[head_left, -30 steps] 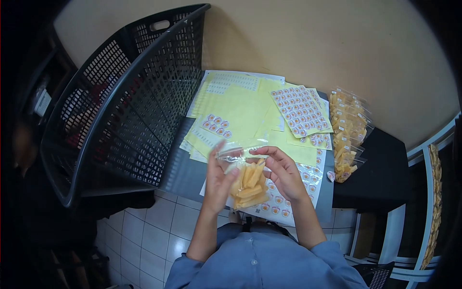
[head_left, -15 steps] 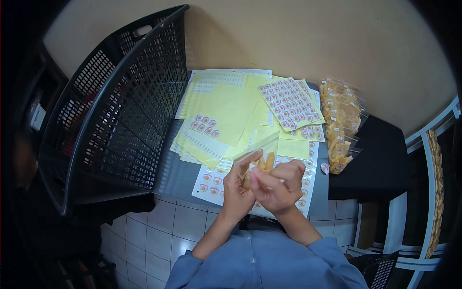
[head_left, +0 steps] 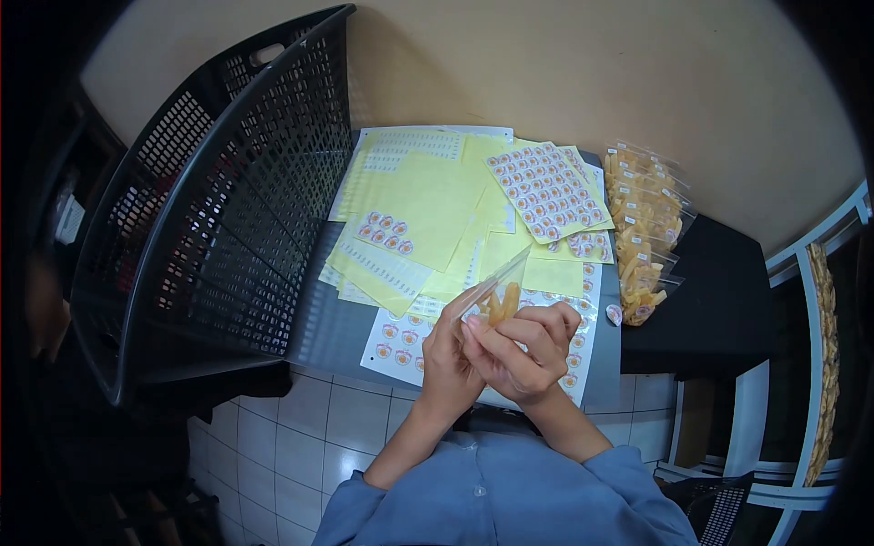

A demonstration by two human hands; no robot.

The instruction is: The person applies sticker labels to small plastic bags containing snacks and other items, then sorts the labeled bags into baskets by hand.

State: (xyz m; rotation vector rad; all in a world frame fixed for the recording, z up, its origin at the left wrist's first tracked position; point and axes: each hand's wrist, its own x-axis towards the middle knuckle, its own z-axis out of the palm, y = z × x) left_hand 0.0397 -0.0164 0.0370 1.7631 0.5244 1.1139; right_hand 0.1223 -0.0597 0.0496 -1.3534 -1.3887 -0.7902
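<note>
A clear zip bag of yellow snack sticks (head_left: 507, 300) is tilted in front of my body, its zip edge up. My left hand (head_left: 448, 359) grips its left side and lower part. My right hand (head_left: 528, 350) is closed against the bag's front, thumb and bent fingers pressed on it. A small white sticker (head_left: 472, 312) shows on the bag by my right thumb. Another small white bit shows between my right fingers, too small to name. Beneath lies a white sheet of round stickers (head_left: 401, 350).
Yellow backing sheets (head_left: 423, 214) and another sticker sheet (head_left: 551, 191) cover the grey table. A black perforated basket (head_left: 228, 218) stands at left. Filled snack bags (head_left: 645, 223) line the right, by a loose round sticker (head_left: 614, 315) and a black-covered surface (head_left: 719, 318).
My right hand has turned and its fingers have spread somewhat over the bag, with the thumb on the sticker's edge. The bag has tilted slightly, its zip edge appearing narrower.
</note>
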